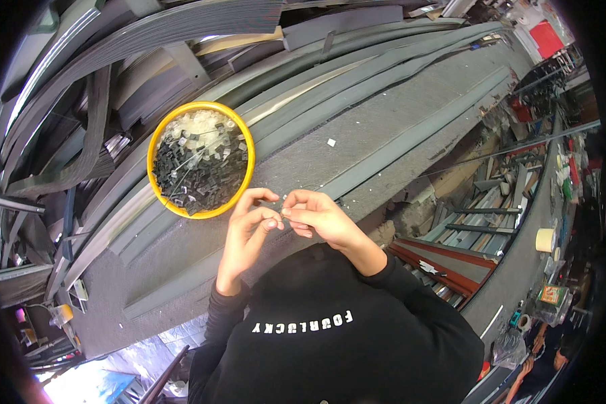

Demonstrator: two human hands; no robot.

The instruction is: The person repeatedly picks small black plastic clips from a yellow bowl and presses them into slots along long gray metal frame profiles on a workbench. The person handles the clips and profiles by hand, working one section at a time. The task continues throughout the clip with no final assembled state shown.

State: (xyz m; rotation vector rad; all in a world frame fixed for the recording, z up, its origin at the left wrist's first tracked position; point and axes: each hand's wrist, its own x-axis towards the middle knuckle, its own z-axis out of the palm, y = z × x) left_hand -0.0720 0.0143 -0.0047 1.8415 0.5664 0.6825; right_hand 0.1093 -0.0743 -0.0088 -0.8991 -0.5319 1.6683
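Observation:
Close together in front of my chest, my left hand (250,225) and my right hand (320,217) both have their fingers pinched. Something small and thin shows between the fingertips, too tiny to name. The right thumb and forefinger press together, and the left thumb lies against its fingers. Just beyond my left hand stands a yellow-rimmed round tub (252,158). It holds many small black plastic pieces (205,172) and, at its far side, clear whitish pieces (198,126). A thin stick-like strip lies across the black pieces.
The grey bench (303,161) carries long grey metal profiles (417,138) and a small white chip (331,143). Bent dark strips (101,128) crowd the far left. Right of me are racked profile offcuts (478,236) and a tape roll (545,240). Another person's hand (539,342) shows lower right.

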